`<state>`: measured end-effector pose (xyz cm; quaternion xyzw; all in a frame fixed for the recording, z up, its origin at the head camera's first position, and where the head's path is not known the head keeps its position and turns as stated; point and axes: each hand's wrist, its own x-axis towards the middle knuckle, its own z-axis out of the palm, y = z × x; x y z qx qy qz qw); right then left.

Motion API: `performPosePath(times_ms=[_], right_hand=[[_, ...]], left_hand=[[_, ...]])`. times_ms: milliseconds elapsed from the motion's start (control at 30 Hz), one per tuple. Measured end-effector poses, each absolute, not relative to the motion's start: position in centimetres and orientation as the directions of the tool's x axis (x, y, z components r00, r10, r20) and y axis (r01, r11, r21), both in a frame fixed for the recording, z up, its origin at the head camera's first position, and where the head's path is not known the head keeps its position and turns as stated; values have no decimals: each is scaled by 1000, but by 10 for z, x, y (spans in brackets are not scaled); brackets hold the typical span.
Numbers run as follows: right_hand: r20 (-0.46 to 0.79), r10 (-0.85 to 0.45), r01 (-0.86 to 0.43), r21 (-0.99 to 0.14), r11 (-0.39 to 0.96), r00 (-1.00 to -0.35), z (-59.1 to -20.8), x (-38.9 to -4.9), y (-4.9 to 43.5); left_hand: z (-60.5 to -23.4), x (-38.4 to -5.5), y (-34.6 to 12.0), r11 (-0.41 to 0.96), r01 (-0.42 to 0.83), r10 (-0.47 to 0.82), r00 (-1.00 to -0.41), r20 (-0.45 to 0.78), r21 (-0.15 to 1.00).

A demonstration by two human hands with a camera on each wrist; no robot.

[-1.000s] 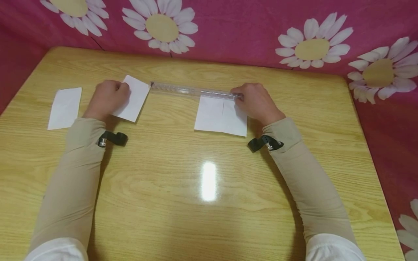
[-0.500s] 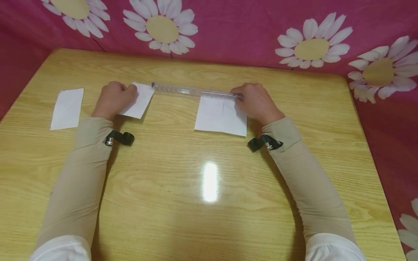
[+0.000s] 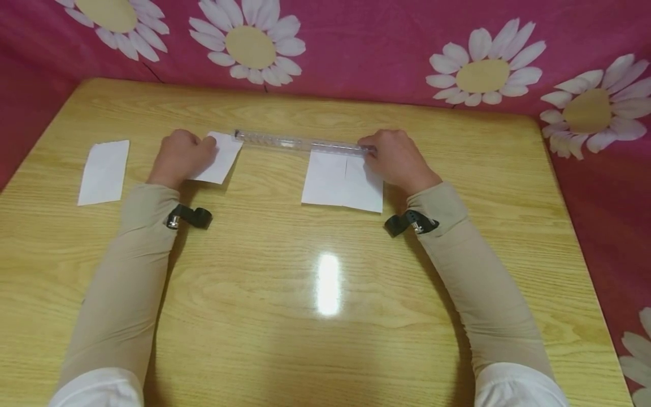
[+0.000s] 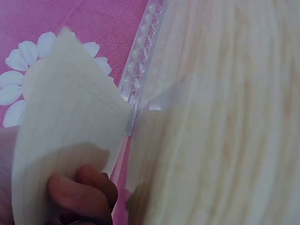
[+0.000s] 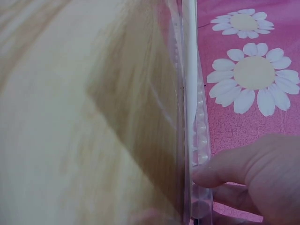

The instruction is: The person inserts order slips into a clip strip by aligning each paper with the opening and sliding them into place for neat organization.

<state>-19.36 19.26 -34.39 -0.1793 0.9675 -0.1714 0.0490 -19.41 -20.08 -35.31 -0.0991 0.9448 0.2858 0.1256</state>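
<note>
My left hand (image 3: 179, 155) pinches a small white paper (image 3: 224, 152) whose upper right corner meets the left end of a clear plastic strip (image 3: 274, 139). Up close in the left wrist view, curled fingertips (image 4: 75, 192) press on that paper, beside the strip's bumpy edge (image 4: 140, 56). Whether the corner touches or only overlaps the strip, I cannot tell. My right hand (image 3: 399, 158) grips the strip's right end, thumb on its ridged edge in the right wrist view. A second white paper (image 3: 330, 181) with a short dark line sits just below the strip's right half, partly behind my right fingers.
A third white paper (image 3: 104, 172) lies flat at the left of the wooden table (image 3: 264, 271). Behind the table hangs a pink cloth (image 3: 366, 51) with large daisies. Light reflects off the tabletop in the middle.
My left hand has moved right and slightly nearer me, carrying its paper to the strip's left end. The right hand and the strip have hardly moved.
</note>
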Motion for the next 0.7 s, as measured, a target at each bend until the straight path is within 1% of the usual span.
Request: performPosePath(times_ms=[167,467,700], right_hand=[[-35,-360,-326,-352,878,-932,-344,-194,193],[-43,-360,-322,-357,877,-932,-345,-195,193],[-36,-361,-327,-350,878,-932,-345,-194,193]], left_hand=[[-354,-196,-200,825,-257,-109,-946,-305,504],[-356,-196,-198,852,-179,-64,-969,-240,492],[-355,-196,-195,856,-170,-49,-967,-250,488]])
